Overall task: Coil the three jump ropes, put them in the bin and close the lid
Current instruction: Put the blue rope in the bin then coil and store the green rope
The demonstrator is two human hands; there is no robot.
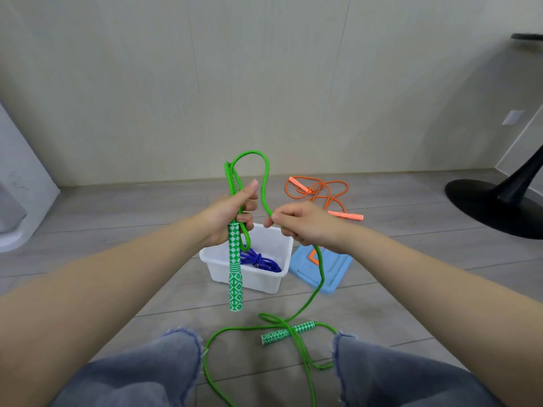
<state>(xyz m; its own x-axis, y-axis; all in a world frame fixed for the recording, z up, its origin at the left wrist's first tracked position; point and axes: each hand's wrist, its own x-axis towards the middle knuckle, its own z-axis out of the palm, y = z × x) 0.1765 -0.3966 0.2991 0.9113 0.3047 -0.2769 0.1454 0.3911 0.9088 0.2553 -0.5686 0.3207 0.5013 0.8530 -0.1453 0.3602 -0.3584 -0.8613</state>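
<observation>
I see my left hand point(232, 214) held up in the middle, fingers curled tight around the top of a green jump rope point(266, 183) handle and some loops of the rope. The green and white handle point(235, 274) hangs straight down from that hand, in front of the bin. A big loop of green rope sticks up above the hand toward 12 o'clock.

My right hand point(296, 224) is just beside it at 3 o'clock. Its thumb and fingers pinch the green rope where the loop comes down. From that hand the rope drops toward 6 o'clock, crosses the lid, and lies in loose curves on the floor point(411, 259) between my knees. The second green handle point(288, 332) lies flat on the floor there.

The white bin point(264, 282) sits on the floor under my hands, with its top open. A blue jump rope point(260, 261) is coiled inside it. The light blue lid point(333, 270) lies flat on the floor, touching the bin at its 3 o'clock side.

The orange jump rope point(320, 195) lies in a loose tangle on the floor past the bin, at about 1 o'clock, well apart from it. A black table base point(487, 204) stands far off at 3 o'clock.
</observation>
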